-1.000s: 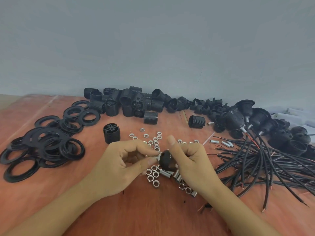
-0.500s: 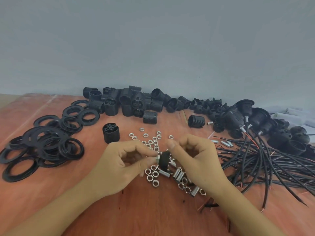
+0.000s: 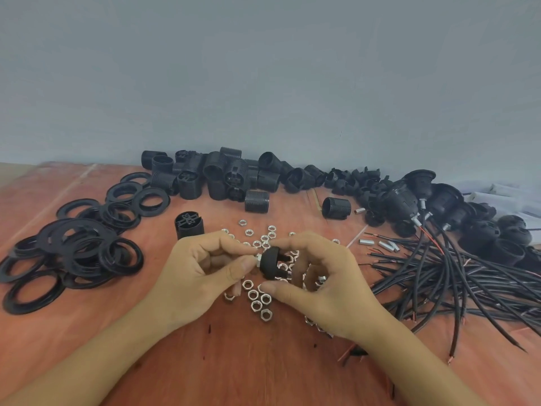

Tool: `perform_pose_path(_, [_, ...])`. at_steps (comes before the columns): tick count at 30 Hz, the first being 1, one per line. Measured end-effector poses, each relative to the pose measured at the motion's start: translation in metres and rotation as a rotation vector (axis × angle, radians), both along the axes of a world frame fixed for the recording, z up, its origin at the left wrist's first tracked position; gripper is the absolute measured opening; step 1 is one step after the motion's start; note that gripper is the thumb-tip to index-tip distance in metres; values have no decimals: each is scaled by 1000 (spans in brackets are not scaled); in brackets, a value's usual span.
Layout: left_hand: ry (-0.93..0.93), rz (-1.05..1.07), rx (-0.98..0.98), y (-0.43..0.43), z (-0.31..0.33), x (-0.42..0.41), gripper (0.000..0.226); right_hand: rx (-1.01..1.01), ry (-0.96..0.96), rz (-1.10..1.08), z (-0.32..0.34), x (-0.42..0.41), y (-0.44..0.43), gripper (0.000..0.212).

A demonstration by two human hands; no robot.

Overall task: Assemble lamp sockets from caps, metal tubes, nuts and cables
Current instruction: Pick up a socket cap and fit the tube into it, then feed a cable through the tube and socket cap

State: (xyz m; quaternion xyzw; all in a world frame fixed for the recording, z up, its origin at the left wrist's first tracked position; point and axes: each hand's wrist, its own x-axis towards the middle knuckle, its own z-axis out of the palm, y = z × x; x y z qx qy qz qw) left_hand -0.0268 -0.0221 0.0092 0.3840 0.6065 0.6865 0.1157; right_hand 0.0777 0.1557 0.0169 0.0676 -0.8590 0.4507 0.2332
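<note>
Your right hand grips the black cap just above the pile of loose nuts. Its thumb is now underneath, no longer up as it was a second ago. Your left hand pinches a small metal piece against the cap's crown (likely a nut on the tube, too small to tell). The turn suggests threading is under way.

Rings lie left, cables right, nuts between, probably socket bodies behind.
</note>
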Motion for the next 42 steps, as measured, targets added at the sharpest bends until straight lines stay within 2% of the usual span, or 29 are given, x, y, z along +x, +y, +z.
perform_pose_path(2, [20,-1,7,0,0,1,24,11,0,-28,0,0,-1,17])
perform_pose_path(4, [29,-9,13,0,2,3,41,-11,1,-23,-4,0,-5,43])
perform_pose_path(5, [43,-21,15,0,3,4,41,-38,-12,-17,-5,0,-7,54])
perform_pose_path(7, [95,-24,12,0,4,5,29,-117,-48,-13,-4,-1,-12,56])
perform_pose_path(9, [122,-6,13,1,4,7,16,-127,-56,-27,-4,-1,-12,50])
perform_pose_path(12, [60,17,49,2,7,7,11,-126,-32,-15,-2,-1,-9,19])
perform_pose_path(14, [36,19,56,1,9,7,12,-79,-16,-17,-2,-1,-6,31])
perform_pose_path(17, [3,18,53,1,8,8,23,121,22,-175,3,-3,7,34])
perform_pose_path(20, [-73,61,78,2,8,7,16,266,2,-505,7,-5,42,32])
perform_pose_path(23, [-222,113,140,0,10,2,15,489,-240,-788,5,-1,79,27])
perform_pose_path(25, [-272,136,161,-1,11,-2,13,591,-469,-874,2,1,91,29])
perform_pose_path(27, [-286,151,163,-1,11,-3,14,612,-566,-900,2,2,94,31])
perform_pose_path(33, [-278,161,140,0,11,-1,12,578,-538,-967,3,4,98,41])
perform_pose_path(36, [-279,166,146,0,12,-1,14,586,-538,-961,1,5,106,37])
perform_pose_path(39, [-284,172,152,0,12,-1,17,498,-354,-917,1,4,109,25])
perform_pose_path(42, [-279,179,151,0,12,-1,17,505,-147,-804,-2,2,103,20])
